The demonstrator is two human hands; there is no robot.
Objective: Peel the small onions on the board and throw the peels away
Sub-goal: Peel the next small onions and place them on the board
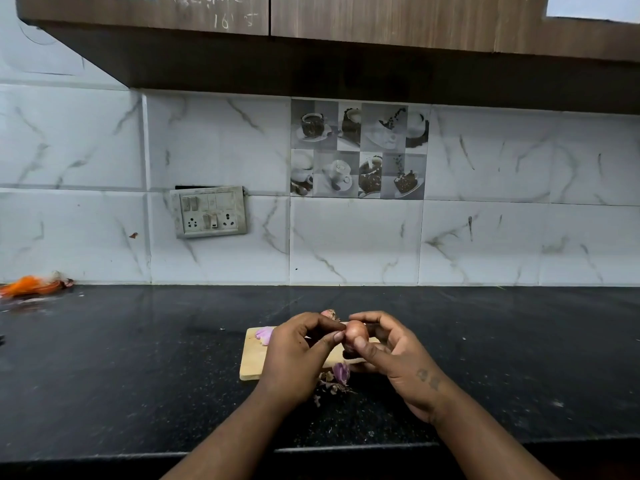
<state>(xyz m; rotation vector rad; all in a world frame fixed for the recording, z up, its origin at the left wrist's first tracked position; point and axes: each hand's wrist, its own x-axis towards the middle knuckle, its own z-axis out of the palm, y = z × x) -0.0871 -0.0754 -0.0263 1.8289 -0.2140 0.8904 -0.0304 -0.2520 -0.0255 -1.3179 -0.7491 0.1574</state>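
Observation:
A small brown-skinned onion (356, 333) is held above a pale wooden board (252, 358) on the black counter. My right hand (391, 355) grips the onion from the right, thumb on its front. My left hand (298, 348) pinches the onion's left end with thumb and forefinger. A peeled purple onion (341, 372) lies at the board's near edge, with dry peel scraps (332, 388) on the counter in front of it. Another pale purple piece (264, 335) lies at the board's far left corner. An onion or peel (329, 313) shows just behind my hands.
The black granite counter (138, 358) runs to the marble-tiled wall. A switch and socket panel (209, 212) is on the wall at left. An orange and red heap (31, 285) lies at the far left against the wall. Wooden cabinets (311, 36) hang overhead.

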